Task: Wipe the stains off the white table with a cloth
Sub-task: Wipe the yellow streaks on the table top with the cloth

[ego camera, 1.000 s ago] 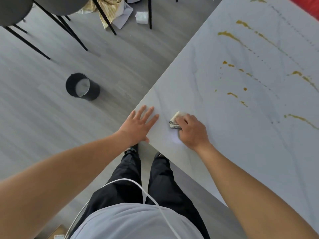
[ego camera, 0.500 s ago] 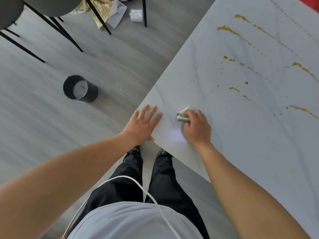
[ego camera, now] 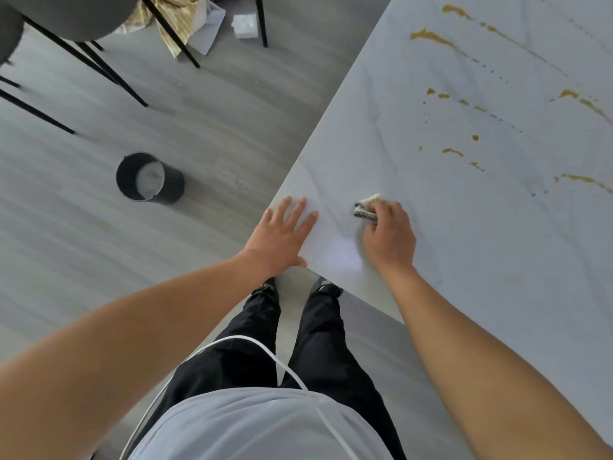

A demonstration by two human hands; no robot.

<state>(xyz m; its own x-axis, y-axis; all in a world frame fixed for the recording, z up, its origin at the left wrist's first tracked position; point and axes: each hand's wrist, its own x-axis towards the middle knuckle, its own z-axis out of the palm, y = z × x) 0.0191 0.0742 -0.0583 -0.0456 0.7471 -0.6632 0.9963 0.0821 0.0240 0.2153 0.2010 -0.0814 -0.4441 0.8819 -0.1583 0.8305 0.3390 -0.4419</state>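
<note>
The cloth [ego camera: 367,210] lies on the white table [ego camera: 481,254] close to its near corner, bunched small under the right hand [ego camera: 389,235]. That hand's fingers are curled down over the cloth and grip it, so only a pale edge and a dark speckled fold stick out on the far left side of the knuckles. Just left of it, the left hand [ego camera: 282,235] rests flat on the table's edge with fingers spread and straight, holding nothing. A faint bright patch shows on the tabletop between the two hands.

The stains [ego camera: 452,151] are yellow-brown streaks and drops, well apart from the cloth, scattered over the far right part of the table. The nearest streak runs toward the right edge of the view.

On the grey floor to the left of the table stands a dark round bin [ego camera: 149,178]. Farther off are black chair legs [ego camera: 112,73], with a crumpled yellowish cloth [ego camera: 175,23] and some paper among them.
</note>
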